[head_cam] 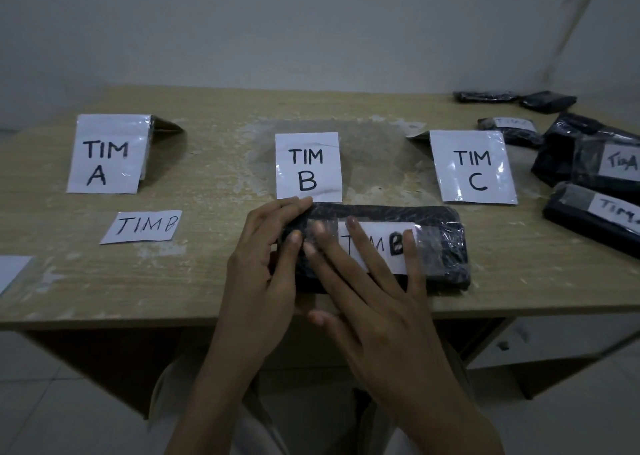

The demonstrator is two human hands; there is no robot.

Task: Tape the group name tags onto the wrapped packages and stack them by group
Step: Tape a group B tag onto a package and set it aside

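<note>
Two hands rest on one black wrapped package (440, 246), which lies lengthwise near the middle of the table's (207, 281) front edge. The left hand (263, 267) covers the package's left end, its grip curled there, with the fingers reaching over the far edge and the thumb down on top. The right hand (377, 302) comes in from the near side, its grip spread flat. Its straight fingers press the white "TIM B" tag (377, 246) and the clear tape (429, 238) at its end, hiding part of the lettering.

Just behind the package is the "TIM B" sign (308, 168). The "TIM A" sign (107, 156) is toward the left edge and the "TIM C" sign (472, 167) toward the right. A loose "TIM B" slip (142, 226) lies flat to the left of the hands. More tagged black packages (561, 163) crowd the right edge, and untagged ones (485, 97) sit at the far right corner.
</note>
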